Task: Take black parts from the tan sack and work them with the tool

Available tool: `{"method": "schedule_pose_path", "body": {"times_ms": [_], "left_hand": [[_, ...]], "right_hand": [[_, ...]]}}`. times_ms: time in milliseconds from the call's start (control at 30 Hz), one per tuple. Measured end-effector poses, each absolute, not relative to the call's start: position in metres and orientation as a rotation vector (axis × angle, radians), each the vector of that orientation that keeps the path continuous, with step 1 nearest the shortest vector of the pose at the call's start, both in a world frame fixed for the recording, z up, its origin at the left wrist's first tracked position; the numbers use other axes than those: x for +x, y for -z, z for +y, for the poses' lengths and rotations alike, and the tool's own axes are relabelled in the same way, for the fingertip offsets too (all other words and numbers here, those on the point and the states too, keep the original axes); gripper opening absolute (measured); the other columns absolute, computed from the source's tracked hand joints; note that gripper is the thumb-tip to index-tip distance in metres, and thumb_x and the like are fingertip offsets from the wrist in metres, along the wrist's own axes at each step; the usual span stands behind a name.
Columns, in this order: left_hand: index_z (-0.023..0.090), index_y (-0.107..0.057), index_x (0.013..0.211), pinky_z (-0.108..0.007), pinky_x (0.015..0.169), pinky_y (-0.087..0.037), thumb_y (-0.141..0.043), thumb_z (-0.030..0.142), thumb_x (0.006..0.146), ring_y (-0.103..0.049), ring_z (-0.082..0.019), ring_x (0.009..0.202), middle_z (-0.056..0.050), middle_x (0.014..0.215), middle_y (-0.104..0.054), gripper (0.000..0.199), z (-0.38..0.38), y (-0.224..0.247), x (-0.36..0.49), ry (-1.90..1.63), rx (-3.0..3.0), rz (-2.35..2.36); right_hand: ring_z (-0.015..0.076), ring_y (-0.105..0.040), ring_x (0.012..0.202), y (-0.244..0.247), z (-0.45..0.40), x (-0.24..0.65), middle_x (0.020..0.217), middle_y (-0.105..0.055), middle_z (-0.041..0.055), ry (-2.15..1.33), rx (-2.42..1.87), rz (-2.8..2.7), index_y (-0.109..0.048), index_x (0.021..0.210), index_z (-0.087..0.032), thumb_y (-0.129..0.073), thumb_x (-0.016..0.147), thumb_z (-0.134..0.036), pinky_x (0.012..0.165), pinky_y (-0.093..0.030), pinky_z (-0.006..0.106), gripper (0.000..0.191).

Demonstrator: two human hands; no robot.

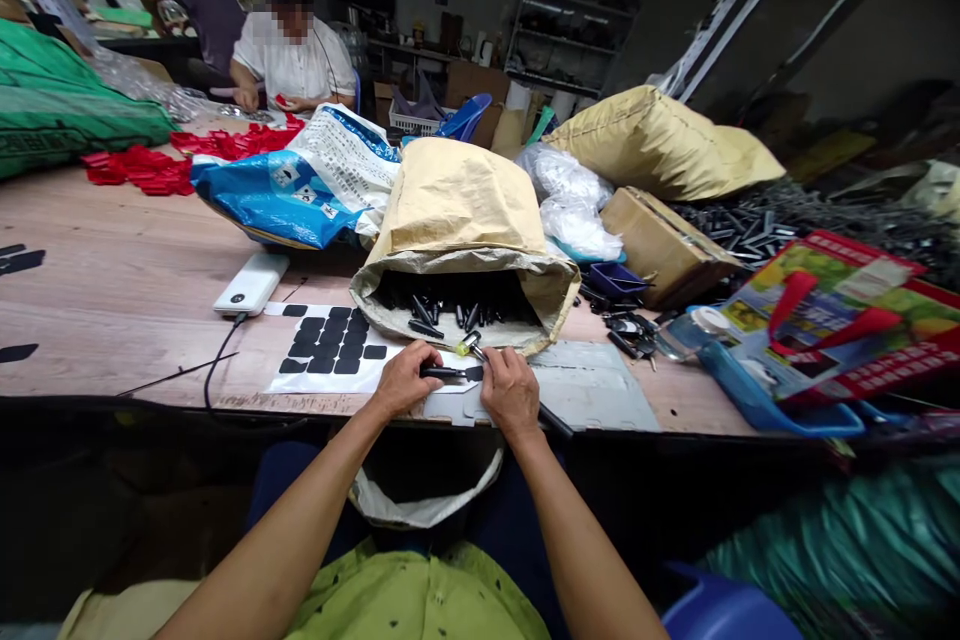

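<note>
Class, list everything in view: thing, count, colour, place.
Paper sacks: 2, tan, centre and behind
Printed sack: 1, blue-white, left of centre
Woven sack: 1, green, far left
Red parts: many, red, back left
Power bank: 1, white, left
Pads: many, black, on white sheet
Box: 1, brown, right
Bag: 1, multicoloured, right
Loose parts: many, black, right
People: 2, purple and white tops, back left
Left hand: 1, bare, on black piece
Right hand: 1, bare, on black handle

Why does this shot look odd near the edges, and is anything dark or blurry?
Head view: likely wide-angle stretching towards the edges; green material at lower right smeared; back shelves sunk in gloom; left hand and right hand fairly clear.
</note>
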State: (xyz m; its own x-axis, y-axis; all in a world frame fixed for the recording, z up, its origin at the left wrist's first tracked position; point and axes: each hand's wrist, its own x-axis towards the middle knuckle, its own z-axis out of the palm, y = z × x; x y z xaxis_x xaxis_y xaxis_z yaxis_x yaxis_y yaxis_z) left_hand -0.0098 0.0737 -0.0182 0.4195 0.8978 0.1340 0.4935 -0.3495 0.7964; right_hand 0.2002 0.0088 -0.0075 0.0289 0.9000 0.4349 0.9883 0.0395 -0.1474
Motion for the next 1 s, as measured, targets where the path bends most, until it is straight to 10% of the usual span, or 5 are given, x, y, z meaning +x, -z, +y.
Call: {"method": "schedule_pose_path", "body": {"times_ms": [1000], "left_hand": [[0.022, -0.072, 0.096, -0.027, 0.078, -0.045, -0.052, 0.043, 0.096, -0.061, -0.017, 0.084, -0.001, 0.087, -0.068, 0.029, 0.041, -0.009, -0.014, -0.688, 2.032, 0.979]], "right_hand": [[0.0231, -0.049, 0.093, 0.007, 0.009, 0.198, 0.098, -0.059, 0.0077, 0.274, -1.983, -1.893, -0.066, 0.107, -0.021, -0.057, 0.093, -0.027, 0.077, -0.035, 0.031, 0.018]]}}
